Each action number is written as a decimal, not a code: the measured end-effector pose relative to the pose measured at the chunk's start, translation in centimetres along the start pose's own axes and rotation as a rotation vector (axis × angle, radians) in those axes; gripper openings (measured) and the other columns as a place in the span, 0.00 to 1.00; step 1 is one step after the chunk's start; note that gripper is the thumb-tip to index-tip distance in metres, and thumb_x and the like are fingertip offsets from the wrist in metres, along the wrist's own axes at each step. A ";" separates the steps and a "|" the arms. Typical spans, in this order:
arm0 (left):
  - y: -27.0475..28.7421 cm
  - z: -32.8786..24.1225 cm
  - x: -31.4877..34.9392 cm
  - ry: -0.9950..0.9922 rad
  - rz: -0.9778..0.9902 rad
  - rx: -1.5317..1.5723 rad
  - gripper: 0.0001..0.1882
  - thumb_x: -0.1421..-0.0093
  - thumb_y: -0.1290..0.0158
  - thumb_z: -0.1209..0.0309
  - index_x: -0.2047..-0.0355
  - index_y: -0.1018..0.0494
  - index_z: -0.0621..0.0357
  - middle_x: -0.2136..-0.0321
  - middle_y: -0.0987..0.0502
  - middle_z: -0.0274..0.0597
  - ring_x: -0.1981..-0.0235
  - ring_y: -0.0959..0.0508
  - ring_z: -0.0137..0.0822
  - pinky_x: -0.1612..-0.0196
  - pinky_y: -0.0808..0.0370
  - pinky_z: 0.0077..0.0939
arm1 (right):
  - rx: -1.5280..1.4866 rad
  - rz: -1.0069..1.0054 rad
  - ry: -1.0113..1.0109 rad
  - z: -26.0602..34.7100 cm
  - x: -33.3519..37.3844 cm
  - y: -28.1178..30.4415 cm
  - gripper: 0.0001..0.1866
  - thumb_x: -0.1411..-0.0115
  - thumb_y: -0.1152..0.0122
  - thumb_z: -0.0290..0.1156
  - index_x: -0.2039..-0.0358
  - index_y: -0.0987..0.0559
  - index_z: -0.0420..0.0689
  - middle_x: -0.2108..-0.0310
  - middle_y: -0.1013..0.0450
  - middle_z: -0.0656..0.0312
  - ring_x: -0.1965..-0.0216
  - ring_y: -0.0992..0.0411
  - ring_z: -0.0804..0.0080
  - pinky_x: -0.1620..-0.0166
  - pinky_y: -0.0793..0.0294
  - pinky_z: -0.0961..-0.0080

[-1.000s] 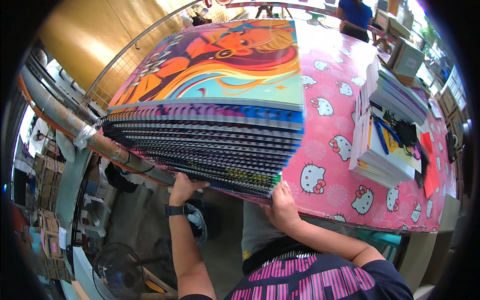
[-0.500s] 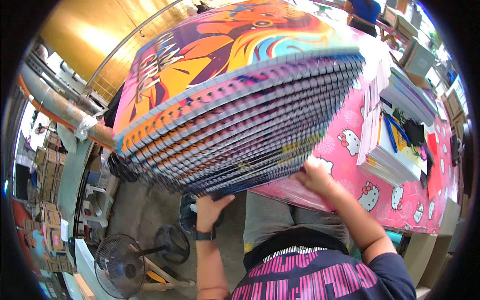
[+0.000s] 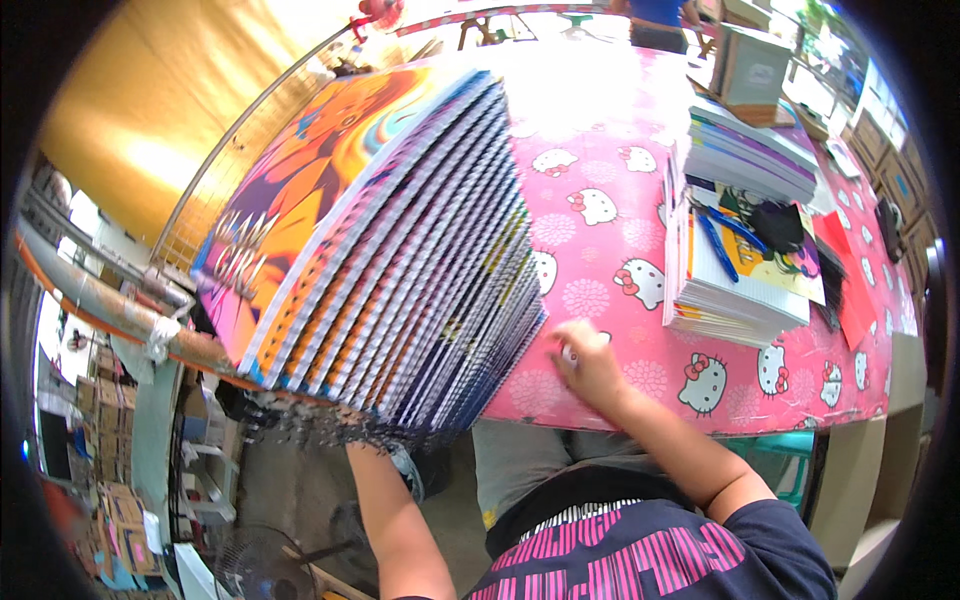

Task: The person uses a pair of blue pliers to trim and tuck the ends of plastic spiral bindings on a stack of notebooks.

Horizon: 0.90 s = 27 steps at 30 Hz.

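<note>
A tall stack of spiral-bound notebooks [image 3: 420,270] stands at the left of the table, fanned so that the bound edges step down toward me. Its top cover is orange, purple and yellow with a drawn figure. My left forearm [image 3: 385,505] reaches up to the stack's near lower corner, where the notebooks hide the hand and its fingers. Just right of the stack, over the pink tablecloth [image 3: 590,205], is my right hand [image 3: 588,362]. Its fingers are loosely bent and apart from the notebooks, with nothing visible in them.
Toward the right lies a pile of white-paged books [image 3: 740,310] with blue-handled cutters [image 3: 722,245] on top. Behind it are more stacked books [image 3: 750,155] and a box [image 3: 750,70]. A pipe [image 3: 110,295] runs along the left, above a fan [image 3: 265,565]. Another person [image 3: 657,25] stands at the far edge.
The notebook stack has swung from lying across in front of me to a steeper slant at the left. My left hand has gone behind its corner, and my right hand has come away from it.
</note>
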<state>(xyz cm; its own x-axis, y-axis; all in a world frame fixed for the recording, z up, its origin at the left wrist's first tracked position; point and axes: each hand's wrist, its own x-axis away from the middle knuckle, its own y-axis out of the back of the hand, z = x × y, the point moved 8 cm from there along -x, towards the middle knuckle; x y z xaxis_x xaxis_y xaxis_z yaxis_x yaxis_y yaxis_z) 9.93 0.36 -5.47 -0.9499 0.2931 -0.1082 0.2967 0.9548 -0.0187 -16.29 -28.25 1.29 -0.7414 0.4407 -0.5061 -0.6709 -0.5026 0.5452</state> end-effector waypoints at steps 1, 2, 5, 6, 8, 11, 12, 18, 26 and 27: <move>-0.2 0.4 0.1 -0.007 0.031 -0.004 0.20 0.39 0.51 0.72 0.48 0.35 0.66 0.50 0.30 0.44 0.51 0.29 0.33 0.50 0.31 0.27 | 0.063 0.083 0.042 0.8 1.0 -0.6 0.10 0.53 0.35 0.26 0.69 0.25 0.41 0.68 0.28 0.55 0.65 0.30 0.59 0.58 0.31 0.66; -0.2 0.7 0.0 -0.015 0.060 -0.009 0.20 0.39 0.51 0.72 0.48 0.35 0.66 0.50 0.30 0.44 0.51 0.29 0.33 0.50 0.31 0.27 | 0.018 0.108 0.134 2.1 1.3 -1.2 0.06 0.53 0.36 0.26 0.73 0.24 0.43 0.70 0.27 0.59 0.66 0.30 0.60 0.58 0.30 0.66; -2.2 -1.2 -3.7 -0.053 0.118 -0.035 0.19 0.39 0.51 0.72 0.48 0.34 0.66 0.51 0.30 0.44 0.51 0.29 0.33 0.50 0.31 0.28 | 0.045 0.172 0.139 3.0 1.2 -2.6 0.05 0.53 0.38 0.28 0.74 0.23 0.44 0.69 0.29 0.62 0.63 0.32 0.64 0.58 0.31 0.69; -2.2 -1.1 -3.7 -0.062 0.137 -0.044 0.19 0.39 0.51 0.72 0.48 0.34 0.66 0.51 0.29 0.44 0.51 0.29 0.33 0.50 0.31 0.28 | 0.080 0.178 0.176 3.5 1.0 -3.0 0.05 0.53 0.39 0.28 0.74 0.23 0.44 0.70 0.29 0.62 0.63 0.32 0.65 0.58 0.31 0.71; -2.3 -1.0 -4.2 -0.077 0.167 -0.058 0.19 0.39 0.52 0.71 0.48 0.34 0.66 0.51 0.29 0.44 0.51 0.29 0.33 0.50 0.31 0.28 | 0.151 0.198 0.253 4.4 0.6 -4.0 0.04 0.53 0.41 0.29 0.75 0.23 0.45 0.70 0.30 0.64 0.62 0.33 0.67 0.59 0.32 0.73; -2.0 -0.5 -3.5 -0.090 0.179 -0.082 0.18 0.38 0.52 0.71 0.49 0.34 0.65 0.51 0.29 0.44 0.51 0.29 0.33 0.50 0.31 0.28 | 0.220 0.338 0.262 3.5 0.6 -5.7 0.05 0.55 0.44 0.29 0.75 0.23 0.46 0.71 0.31 0.66 0.62 0.33 0.68 0.59 0.33 0.76; -1.4 -0.4 -2.4 -0.095 0.168 -0.087 0.18 0.38 0.53 0.71 0.49 0.34 0.65 0.51 0.29 0.44 0.52 0.29 0.33 0.50 0.31 0.28 | 0.239 0.299 0.277 3.6 0.8 -5.6 0.06 0.57 0.45 0.29 0.76 0.23 0.47 0.72 0.32 0.66 0.63 0.33 0.68 0.59 0.32 0.75; -0.2 0.5 -1.5 -0.115 0.108 -0.124 0.17 0.38 0.54 0.71 0.50 0.34 0.65 0.52 0.29 0.44 0.52 0.29 0.34 0.50 0.31 0.29 | 0.032 0.225 0.183 3.2 0.4 -4.8 0.02 0.54 0.42 0.28 0.80 0.24 0.45 0.74 0.33 0.64 0.65 0.34 0.66 0.58 0.31 0.71; -1.7 1.5 0.3 -0.154 0.030 -0.161 0.16 0.38 0.55 0.71 0.51 0.34 0.65 0.53 0.29 0.43 0.53 0.28 0.34 0.51 0.31 0.29 | 0.022 -0.090 -0.122 -0.6 -0.6 0.8 0.25 0.61 0.26 0.29 0.63 0.28 0.41 0.63 0.30 0.53 0.56 0.34 0.54 0.51 0.35 0.61; -2.0 1.9 1.0 -0.154 0.027 -0.171 0.16 0.37 0.55 0.71 0.51 0.34 0.65 0.53 0.29 0.43 0.53 0.28 0.34 0.51 0.31 0.29 | 0.050 -0.073 -0.112 -0.8 -1.2 0.8 0.26 0.61 0.26 0.30 0.62 0.29 0.40 0.62 0.30 0.52 0.56 0.34 0.54 0.50 0.35 0.60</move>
<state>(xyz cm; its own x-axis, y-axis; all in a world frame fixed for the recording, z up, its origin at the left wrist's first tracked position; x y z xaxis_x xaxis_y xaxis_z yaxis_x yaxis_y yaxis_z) 8.54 -1.30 -7.43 -0.9119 0.3198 -0.2570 0.2883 0.9452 0.1532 -15.89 -29.75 1.80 -0.6859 0.5563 -0.4690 -0.7206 -0.4299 0.5440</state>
